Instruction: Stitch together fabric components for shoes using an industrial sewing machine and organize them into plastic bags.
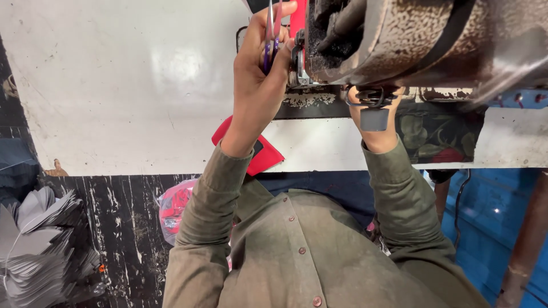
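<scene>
At the far edge of the white sewing table, the left hand has its fingers clamped on small purple-handled snips, blades pointing at the needle area of the worn sewing machine. The red fabric piece runs from the near edge, under that wrist, up to the machine. The right hand sits under the machine head; its fingers are hidden, so whether they grip anything cannot be told. A clean cut probably means keeping the snips close to the seam, fabric flat, fingertips clear of the needle.
</scene>
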